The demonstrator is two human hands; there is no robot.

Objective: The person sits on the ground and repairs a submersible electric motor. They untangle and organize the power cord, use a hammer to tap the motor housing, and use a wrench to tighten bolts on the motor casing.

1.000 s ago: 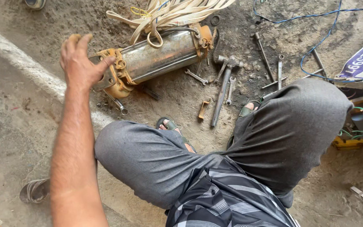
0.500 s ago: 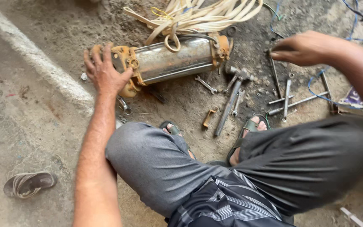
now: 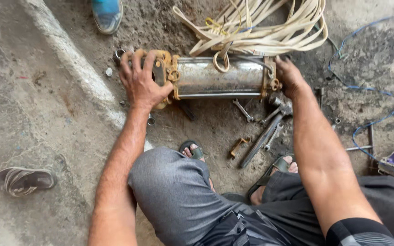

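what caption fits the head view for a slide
Squatting person grips a rusty steel motor cylinder at both ends, left hand, right hand, tools scattered on dirt.

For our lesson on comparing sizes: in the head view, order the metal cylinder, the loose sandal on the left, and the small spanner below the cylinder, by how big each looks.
1. metal cylinder
2. loose sandal
3. small spanner
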